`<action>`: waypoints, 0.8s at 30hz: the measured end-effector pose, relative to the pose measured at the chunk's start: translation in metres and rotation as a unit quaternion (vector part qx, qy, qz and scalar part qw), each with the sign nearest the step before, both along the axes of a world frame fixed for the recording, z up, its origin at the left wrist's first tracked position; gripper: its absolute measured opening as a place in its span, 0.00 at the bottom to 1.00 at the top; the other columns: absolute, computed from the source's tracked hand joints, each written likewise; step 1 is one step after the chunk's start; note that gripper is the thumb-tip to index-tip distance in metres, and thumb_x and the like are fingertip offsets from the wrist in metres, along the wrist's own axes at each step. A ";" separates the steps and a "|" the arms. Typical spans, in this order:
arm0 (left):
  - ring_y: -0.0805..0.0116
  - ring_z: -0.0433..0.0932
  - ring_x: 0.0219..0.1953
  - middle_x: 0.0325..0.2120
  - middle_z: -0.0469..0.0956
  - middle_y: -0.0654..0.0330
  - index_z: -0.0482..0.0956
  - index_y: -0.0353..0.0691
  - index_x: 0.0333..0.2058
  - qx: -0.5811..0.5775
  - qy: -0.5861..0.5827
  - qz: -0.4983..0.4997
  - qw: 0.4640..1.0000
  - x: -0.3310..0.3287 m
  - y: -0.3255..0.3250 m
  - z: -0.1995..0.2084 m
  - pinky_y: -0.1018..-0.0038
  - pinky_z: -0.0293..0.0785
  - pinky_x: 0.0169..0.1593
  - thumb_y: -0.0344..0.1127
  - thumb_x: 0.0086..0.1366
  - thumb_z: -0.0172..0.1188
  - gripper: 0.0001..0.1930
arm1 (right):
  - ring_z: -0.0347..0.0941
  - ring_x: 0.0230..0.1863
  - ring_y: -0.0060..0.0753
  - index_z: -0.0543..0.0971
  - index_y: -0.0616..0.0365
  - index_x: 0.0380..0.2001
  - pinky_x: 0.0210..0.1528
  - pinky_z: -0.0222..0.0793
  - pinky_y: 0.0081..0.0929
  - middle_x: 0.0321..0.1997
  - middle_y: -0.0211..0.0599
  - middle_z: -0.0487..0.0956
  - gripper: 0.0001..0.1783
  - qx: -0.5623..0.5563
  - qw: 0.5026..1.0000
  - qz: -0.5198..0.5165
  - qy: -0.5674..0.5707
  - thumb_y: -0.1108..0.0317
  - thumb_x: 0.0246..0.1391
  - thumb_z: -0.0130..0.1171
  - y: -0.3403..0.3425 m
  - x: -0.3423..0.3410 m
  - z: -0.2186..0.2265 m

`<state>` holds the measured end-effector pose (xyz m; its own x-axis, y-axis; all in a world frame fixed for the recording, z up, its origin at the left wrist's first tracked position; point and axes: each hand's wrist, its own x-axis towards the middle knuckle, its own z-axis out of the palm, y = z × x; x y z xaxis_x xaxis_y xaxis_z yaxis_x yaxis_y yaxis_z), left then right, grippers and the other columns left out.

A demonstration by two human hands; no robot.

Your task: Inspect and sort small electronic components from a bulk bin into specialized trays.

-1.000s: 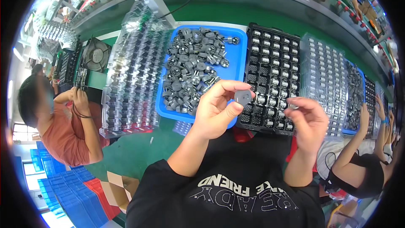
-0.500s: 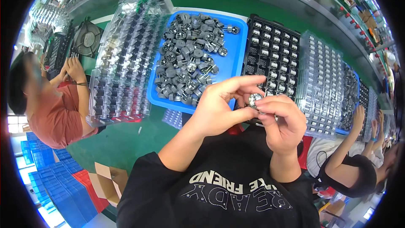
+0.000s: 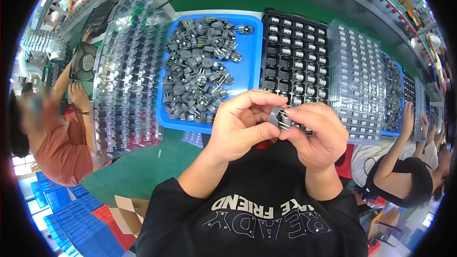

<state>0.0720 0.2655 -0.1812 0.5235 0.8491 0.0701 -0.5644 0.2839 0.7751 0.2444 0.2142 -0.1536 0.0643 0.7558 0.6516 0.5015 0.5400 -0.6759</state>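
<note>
Between my two hands is a small round grey part with metal pins (image 3: 277, 116), held up in front of my chest. My left hand (image 3: 243, 124) curls its thumb and fingers about the grey side. At the pin side, the fingertips of my right hand (image 3: 316, 131) pinch it, partly hiding it. Beyond my left hand, a blue tray (image 3: 248, 69) bears a heap of similar grey pinned parts (image 3: 197, 62). Directly behind the held part stands a black compartment tray (image 3: 270, 62) with silvery cylinders in many of its pockets.
Clear plastic trays (image 3: 359, 81) of silvery cylinders are stacked at right. Another tall stack of clear trays (image 3: 126, 81) stands at left, near a person in a rust-coloured shirt (image 3: 66, 147) and a black fan (image 3: 84, 62). More people sit at right. Blue crates (image 3: 76, 223) stand lower left.
The held part has been turned: its grey side and pins now show instead of its shiny face. My view has shifted, so the trays appear farther left.
</note>
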 end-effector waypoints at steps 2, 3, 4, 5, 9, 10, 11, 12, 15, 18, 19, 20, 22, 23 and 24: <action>0.63 0.80 0.50 0.47 0.80 0.52 0.79 0.29 0.49 0.031 -0.018 -0.015 0.999 -0.002 0.002 -0.002 0.68 0.76 0.56 0.28 0.55 0.78 0.25 | 0.81 0.32 0.35 0.85 0.64 0.37 0.34 0.76 0.27 0.32 0.40 0.83 0.21 0.020 0.999 0.008 -0.024 0.61 0.43 0.78 0.001 0.000 -0.002; 0.63 0.80 0.50 0.47 0.80 0.52 0.79 0.29 0.49 0.031 -0.015 -0.014 0.999 -0.002 0.004 -0.006 0.68 0.76 0.56 0.28 0.55 0.78 0.25 | 0.81 0.31 0.35 0.85 0.64 0.37 0.33 0.76 0.27 0.32 0.40 0.83 0.22 0.021 0.999 0.010 -0.023 0.60 0.43 0.78 0.001 0.000 -0.003; 0.64 0.81 0.47 0.48 0.79 0.52 0.78 0.28 0.51 0.060 -0.032 -0.026 0.997 -0.003 0.006 -0.010 0.69 0.80 0.50 0.22 0.57 0.73 0.23 | 0.81 0.31 0.35 0.85 0.64 0.37 0.33 0.76 0.27 0.32 0.40 0.83 0.22 0.020 1.000 0.011 -0.021 0.60 0.43 0.78 0.001 0.000 -0.003; 0.65 0.83 0.45 0.49 0.78 0.53 0.77 0.26 0.52 0.089 -0.049 -0.038 0.994 -0.003 0.007 -0.013 0.71 0.83 0.45 0.16 0.59 0.69 0.22 | 0.81 0.31 0.36 0.85 0.64 0.36 0.33 0.76 0.27 0.32 0.40 0.83 0.22 0.019 1.000 0.011 -0.021 0.60 0.43 0.78 0.000 -0.001 -0.004; 0.64 0.83 0.45 0.48 0.78 0.53 0.77 0.27 0.52 0.086 -0.049 -0.029 0.995 -0.007 0.004 -0.015 0.71 0.83 0.44 0.17 0.59 0.69 0.22 | 0.81 0.31 0.36 0.85 0.64 0.36 0.33 0.76 0.27 0.32 0.41 0.83 0.21 0.021 0.999 0.012 -0.033 0.60 0.43 0.78 -0.001 -0.003 -0.005; 0.65 0.82 0.45 0.48 0.78 0.53 0.78 0.27 0.52 0.087 -0.042 -0.023 0.995 -0.007 0.003 -0.014 0.71 0.83 0.45 0.18 0.58 0.70 0.22 | 0.81 0.31 0.36 0.85 0.64 0.36 0.33 0.76 0.27 0.32 0.41 0.83 0.21 0.020 0.999 0.012 -0.032 0.60 0.43 0.78 -0.001 -0.003 -0.005; 0.66 0.82 0.45 0.48 0.78 0.53 0.79 0.28 0.51 0.088 -0.034 -0.018 0.995 -0.008 0.003 -0.014 0.72 0.82 0.45 0.18 0.58 0.71 0.22 | 0.81 0.32 0.36 0.85 0.64 0.37 0.34 0.76 0.27 0.33 0.41 0.83 0.21 0.016 0.999 0.014 -0.047 0.60 0.43 0.78 -0.001 -0.002 -0.004; 0.66 0.82 0.45 0.48 0.78 0.53 0.79 0.28 0.51 0.086 -0.034 -0.018 0.996 -0.009 0.004 -0.014 0.72 0.82 0.45 0.18 0.58 0.71 0.22 | 0.81 0.32 0.35 0.85 0.64 0.37 0.34 0.76 0.27 0.33 0.41 0.83 0.21 0.013 0.998 0.016 -0.061 0.60 0.43 0.78 -0.001 -0.001 -0.003; 0.62 0.80 0.49 0.48 0.79 0.50 0.79 0.28 0.48 0.092 0.028 -0.018 0.995 -0.013 0.003 -0.017 0.67 0.77 0.55 0.25 0.51 0.79 0.25 | 0.81 0.33 0.35 0.85 0.64 0.37 0.35 0.76 0.26 0.33 0.41 0.84 0.22 -0.012 0.997 0.019 -0.078 0.61 0.42 0.79 -0.005 0.000 -0.001; 0.70 0.80 0.42 0.47 0.79 0.55 0.82 0.31 0.48 0.083 0.016 -0.016 0.996 -0.013 -0.006 -0.022 0.73 0.80 0.47 0.22 0.55 0.75 0.20 | 0.81 0.35 0.34 0.85 0.64 0.36 0.36 0.76 0.25 0.35 0.42 0.84 0.21 -0.076 0.997 0.008 -0.019 0.62 0.42 0.80 -0.014 -0.003 -0.007; 0.69 0.80 0.42 0.46 0.79 0.55 0.83 0.32 0.47 0.107 0.050 0.017 0.993 -0.010 -0.013 -0.024 0.73 0.80 0.47 0.23 0.55 0.76 0.20 | 0.81 0.36 0.33 0.83 0.64 0.33 0.38 0.76 0.24 0.38 0.44 0.84 0.17 -0.116 0.986 0.020 0.116 0.67 0.44 0.80 -0.021 -0.004 -0.020; 0.69 0.81 0.43 0.45 0.80 0.55 0.83 0.33 0.46 0.130 0.086 0.054 0.986 -0.009 -0.018 -0.026 0.73 0.80 0.47 0.24 0.54 0.76 0.20 | 0.81 0.36 0.33 0.83 0.64 0.33 0.38 0.76 0.24 0.38 0.44 0.84 0.17 -0.118 0.986 0.020 0.115 0.67 0.44 0.80 -0.025 -0.001 -0.026; 0.67 0.83 0.44 0.44 0.82 0.54 0.85 0.36 0.42 0.256 0.204 0.089 0.941 -0.015 -0.024 -0.038 0.73 0.80 0.48 0.25 0.51 0.78 0.19 | 0.81 0.37 0.31 0.82 0.64 0.31 0.39 0.77 0.24 0.40 0.46 0.84 0.13 -0.177 0.971 0.081 0.140 0.72 0.46 0.78 -0.031 0.006 -0.035; 0.65 0.82 0.45 0.44 0.82 0.53 0.85 0.36 0.42 0.283 0.239 0.090 0.924 -0.016 -0.029 -0.039 0.71 0.79 0.48 0.29 0.51 0.79 0.19 | 0.80 0.36 0.29 0.82 0.65 0.31 0.38 0.76 0.22 0.39 0.46 0.84 0.09 -0.188 0.968 0.087 0.140 0.76 0.48 0.74 -0.034 0.007 -0.038; 0.63 0.82 0.45 0.44 0.82 0.52 0.84 0.36 0.41 0.310 0.273 0.092 0.906 -0.017 -0.033 -0.040 0.69 0.78 0.48 0.33 0.51 0.81 0.20 | 0.80 0.36 0.29 0.82 0.65 0.31 0.38 0.76 0.22 0.39 0.46 0.84 0.09 -0.189 0.968 0.088 0.140 0.76 0.48 0.74 -0.036 0.008 -0.039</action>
<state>0.0546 0.2325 -0.2211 0.4774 0.8117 0.3366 -0.0418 -0.3616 0.9314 0.2526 0.1783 -0.1926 0.0471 0.9522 0.3017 0.1938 0.2876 -0.9379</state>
